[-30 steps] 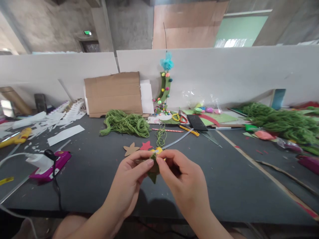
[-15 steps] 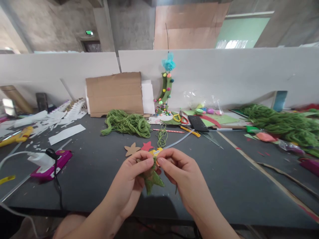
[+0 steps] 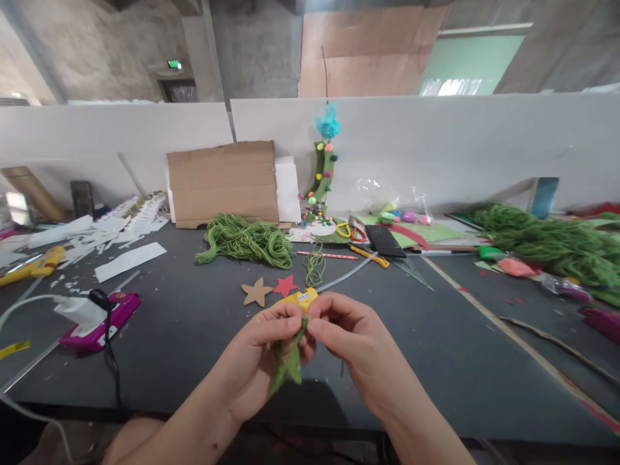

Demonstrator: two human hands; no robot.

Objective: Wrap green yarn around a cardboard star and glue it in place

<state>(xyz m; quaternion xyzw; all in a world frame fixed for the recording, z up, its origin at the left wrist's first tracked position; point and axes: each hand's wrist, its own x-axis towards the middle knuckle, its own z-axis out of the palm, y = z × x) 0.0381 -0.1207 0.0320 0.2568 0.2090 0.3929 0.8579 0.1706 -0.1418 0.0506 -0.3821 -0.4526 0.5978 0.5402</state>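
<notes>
My left hand is closed on a green yarn-wrapped star, its points hanging below the fingers. At the star's top tip, my right hand is pinched close against it. A short end of green yarn hangs beneath the right hand. What lies between the right fingertips is too small to make out, though yarn seems likely from that end. Just behind the hands lies a yellow glue gun, partly hidden. A brown cardboard star and a red star rest beyond the left hand.
Behind lie a green yarn skein, a small yarn coil, scissors, a yellow cutter and a black phone. A pom-pom moon ornament stands farther back. A purple power strip with cables sits left.
The green star has turned in my left hand and now shows narrower. Both hands have shifted slightly down, uncovering more of the glue gun.
</notes>
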